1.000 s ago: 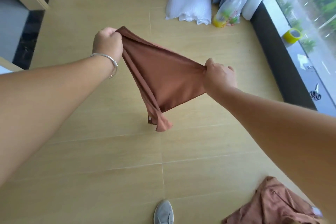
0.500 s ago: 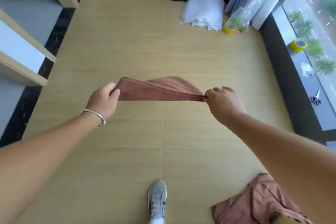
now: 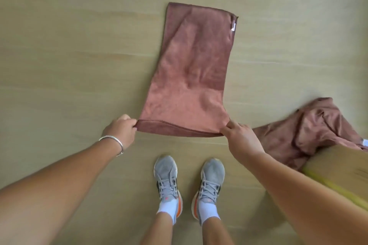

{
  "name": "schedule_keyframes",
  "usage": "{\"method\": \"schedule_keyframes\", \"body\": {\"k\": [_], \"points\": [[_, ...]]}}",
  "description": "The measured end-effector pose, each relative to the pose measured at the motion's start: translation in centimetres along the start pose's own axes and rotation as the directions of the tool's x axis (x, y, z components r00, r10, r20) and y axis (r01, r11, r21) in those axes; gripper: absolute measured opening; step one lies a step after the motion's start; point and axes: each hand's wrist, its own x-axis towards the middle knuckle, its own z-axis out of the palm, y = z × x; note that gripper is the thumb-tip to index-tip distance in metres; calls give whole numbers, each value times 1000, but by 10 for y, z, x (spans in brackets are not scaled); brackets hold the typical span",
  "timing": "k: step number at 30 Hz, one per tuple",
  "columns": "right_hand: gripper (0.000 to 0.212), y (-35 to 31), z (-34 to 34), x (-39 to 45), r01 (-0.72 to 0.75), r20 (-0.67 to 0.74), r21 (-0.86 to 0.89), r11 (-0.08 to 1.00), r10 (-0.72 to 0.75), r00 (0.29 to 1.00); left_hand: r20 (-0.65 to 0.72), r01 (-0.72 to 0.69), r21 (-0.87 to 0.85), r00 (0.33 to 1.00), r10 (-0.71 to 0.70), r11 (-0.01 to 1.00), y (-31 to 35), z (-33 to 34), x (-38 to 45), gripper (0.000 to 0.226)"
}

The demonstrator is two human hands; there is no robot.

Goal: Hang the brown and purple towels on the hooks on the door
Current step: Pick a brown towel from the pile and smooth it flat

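While we look straight down at the floor (image 3: 69, 55), we hold the brown towel (image 3: 191, 77) stretched out ahead of our shoes (image 3: 189, 177). Our left hand (image 3: 121, 130) pinches the towel's near left corner, fingers curled over the hem, and our right hand (image 3: 241, 139) pinches its near right corner between thumb and fingers. Between the two hands the near hem runs taut, just beyond the toes of the shoes. From that hem the towel spreads away from the shoes, narrowing a little toward its far edge; whether its far part lies on the floor or hangs just above it we cannot tell. A small white tag (image 3: 233, 26) sits on the towel's right edge near the far corner. A bracelet (image 3: 113, 143) circles our left wrist. To the right of the shoes, past our right forearm, a second brownish cloth (image 3: 306, 131) lies crumpled on the floor, close to the right hand. No purple towel shows in this view.
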Motion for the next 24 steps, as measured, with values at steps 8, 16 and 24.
{"method": "schedule_keyframes", "body": {"k": [8, 16, 24], "points": [[11, -4, 124, -9, -62, 167, -48, 997, 69, 984, 353, -144, -3, 926, 135, 990, -34, 122, -14, 21], [21, 31, 90, 39, -269, -69, 309, 912, 304, 950, 75, 50, -523, 997, -12, 851, -3, 85, 31, 24], [17, 116, 35, 174, -232, -324, 396, 888, 372, 870, -252, -75, -629, 961, -111, 774, 46, 40, 204, 18]]}}
